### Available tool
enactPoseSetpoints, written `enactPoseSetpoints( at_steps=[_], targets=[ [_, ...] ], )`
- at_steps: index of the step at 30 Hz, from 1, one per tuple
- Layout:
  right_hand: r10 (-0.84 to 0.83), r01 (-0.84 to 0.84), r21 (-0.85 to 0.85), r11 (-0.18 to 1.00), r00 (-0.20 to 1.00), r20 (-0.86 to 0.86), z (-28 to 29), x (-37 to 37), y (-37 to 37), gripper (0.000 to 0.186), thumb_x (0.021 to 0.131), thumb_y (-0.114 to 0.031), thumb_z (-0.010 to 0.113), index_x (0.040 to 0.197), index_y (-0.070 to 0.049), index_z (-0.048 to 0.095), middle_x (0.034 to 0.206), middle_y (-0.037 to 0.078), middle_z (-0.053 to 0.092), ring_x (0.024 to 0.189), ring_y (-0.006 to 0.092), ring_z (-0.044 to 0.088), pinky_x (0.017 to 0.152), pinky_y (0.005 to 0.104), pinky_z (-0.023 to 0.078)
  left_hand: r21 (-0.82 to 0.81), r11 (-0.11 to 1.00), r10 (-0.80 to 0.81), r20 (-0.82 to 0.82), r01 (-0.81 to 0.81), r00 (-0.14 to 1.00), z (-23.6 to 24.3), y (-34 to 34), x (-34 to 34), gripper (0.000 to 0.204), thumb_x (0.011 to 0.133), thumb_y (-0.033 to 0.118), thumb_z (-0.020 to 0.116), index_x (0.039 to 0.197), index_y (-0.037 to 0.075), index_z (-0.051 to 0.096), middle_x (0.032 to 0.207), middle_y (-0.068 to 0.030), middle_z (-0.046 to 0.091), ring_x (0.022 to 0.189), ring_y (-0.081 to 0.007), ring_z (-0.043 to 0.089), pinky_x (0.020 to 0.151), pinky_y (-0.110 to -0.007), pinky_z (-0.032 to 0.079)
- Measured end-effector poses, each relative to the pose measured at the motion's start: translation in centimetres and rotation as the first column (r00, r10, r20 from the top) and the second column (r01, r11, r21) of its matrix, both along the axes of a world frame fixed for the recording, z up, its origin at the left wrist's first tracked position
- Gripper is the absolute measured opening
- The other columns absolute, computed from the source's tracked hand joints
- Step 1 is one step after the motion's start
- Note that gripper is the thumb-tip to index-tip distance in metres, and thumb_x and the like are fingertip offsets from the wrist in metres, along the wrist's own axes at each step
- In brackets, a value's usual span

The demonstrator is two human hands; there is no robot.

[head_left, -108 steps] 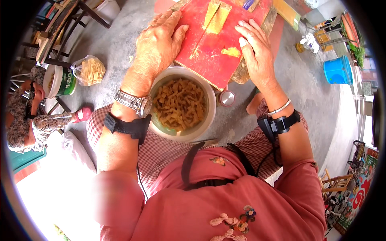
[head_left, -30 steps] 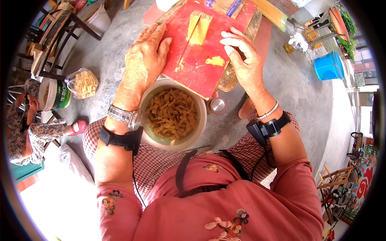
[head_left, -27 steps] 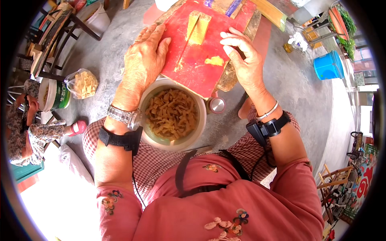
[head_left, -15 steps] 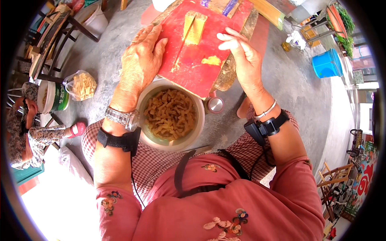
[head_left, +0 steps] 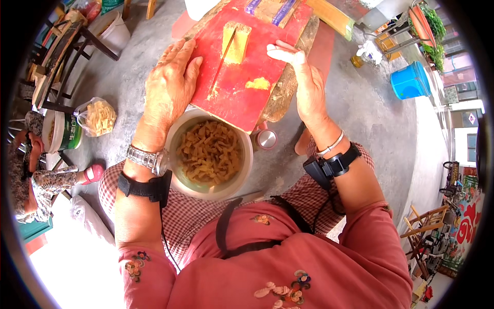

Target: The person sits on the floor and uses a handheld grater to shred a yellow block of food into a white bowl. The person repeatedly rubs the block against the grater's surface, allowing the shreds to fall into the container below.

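Observation:
A red board (head_left: pixel 226 90) lies tilted before me on a rough wooden plank (head_left: pixel 282 99). On it sits a yellow wooden block (head_left: pixel 235 45), and a thin dark line, slit or blade I cannot tell, runs from the block down the board. My left hand (head_left: pixel 172 82) rests open along the board's left edge, fingers stretched forward. Over at the right edge, my right hand (head_left: pixel 304 74) is open with its fingers extended, palm turned inward; whether it touches the board is unclear. Below the board, a white bucket (head_left: pixel 248 154) between my knees holds many brownish-yellow strips (head_left: pixel 208 154).
Beside the bucket stands a lidded jar (head_left: pixel 266 139). A bag of pale pieces (head_left: pixel 99 117) and a white-and-green bucket (head_left: pixel 71 131) are at left, near a seated person's leg (head_left: pixel 54 185). A blue bucket (head_left: pixel 410 81) stands at right.
The view has shifted, so everything sits slightly further left. My right hand's fingers have straightened and drawn closer together. My left hand stays at the board's edge.

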State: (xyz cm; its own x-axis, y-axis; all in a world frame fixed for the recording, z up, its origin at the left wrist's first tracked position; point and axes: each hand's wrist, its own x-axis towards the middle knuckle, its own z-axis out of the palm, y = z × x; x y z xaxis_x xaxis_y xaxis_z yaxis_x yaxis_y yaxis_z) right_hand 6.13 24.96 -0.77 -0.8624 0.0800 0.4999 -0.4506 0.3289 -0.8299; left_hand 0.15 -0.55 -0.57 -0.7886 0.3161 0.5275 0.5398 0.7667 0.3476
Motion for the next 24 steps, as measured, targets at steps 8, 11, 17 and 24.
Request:
enactPoseSetpoints(
  at_steps=[8,11,17,24],
  targets=[
    [-0.060,0.071,0.163,0.984,0.996,-0.073,-0.3,-0.1,0.3,0.044,0.106,-0.038,0.042,0.120,-0.007,0.069,0.134,0.013,0.060,0.138,0.0317,0.040,0.116,0.0423,0.028,-0.005,1.000,0.001,0.050,-0.001,0.999,0.2,0.1,0.1,0.039,0.100,0.025,0.056,0.133,0.005,0.059,0.135,-0.0174,0.059,0.131,-0.0310,0.052,0.107,-0.039,0.043],
    [-0.100,0.132,0.346,0.929,0.989,-0.108,-0.8,0.0,0.8,0.045,0.104,-0.041,0.043,0.135,-0.011,0.060,0.150,0.015,0.045,0.147,0.0354,0.026,0.120,0.0457,0.019,-0.010,1.000,-0.003,0.026,0.003,1.000,-0.2,-0.1,-0.1,0.039,0.099,0.027,0.057,0.132,0.005,0.060,0.135,-0.0174,0.059,0.131,-0.0310,0.053,0.107,-0.039,0.044],
    [-0.183,0.192,0.641,0.743,0.980,-0.081,-1.7,0.4,3.1,0.057,0.100,-0.050,0.044,0.147,-0.019,0.047,0.161,0.015,0.024,0.150,0.0403,0.011,0.120,0.0544,0.009,-0.005,1.000,-0.002,0.008,0.002,1.000,-0.3,-0.1,0.0,0.040,0.099,0.029,0.058,0.132,0.006,0.061,0.135,-0.0171,0.059,0.130,-0.0308,0.053,0.107,-0.039,0.044],
    [-0.122,0.138,0.762,0.632,0.989,-0.079,-1.5,1.5,2.8,0.061,0.097,-0.056,0.045,0.149,-0.024,0.046,0.164,0.013,0.019,0.150,0.0428,0.006,0.118,0.0611,0.005,0.004,1.000,-0.001,0.006,0.001,1.000,-0.4,-0.1,-0.2,0.041,0.098,0.030,0.059,0.131,0.006,0.062,0.133,-0.0170,0.061,0.130,-0.0309,0.054,0.107,-0.040,0.044]
  ],
)
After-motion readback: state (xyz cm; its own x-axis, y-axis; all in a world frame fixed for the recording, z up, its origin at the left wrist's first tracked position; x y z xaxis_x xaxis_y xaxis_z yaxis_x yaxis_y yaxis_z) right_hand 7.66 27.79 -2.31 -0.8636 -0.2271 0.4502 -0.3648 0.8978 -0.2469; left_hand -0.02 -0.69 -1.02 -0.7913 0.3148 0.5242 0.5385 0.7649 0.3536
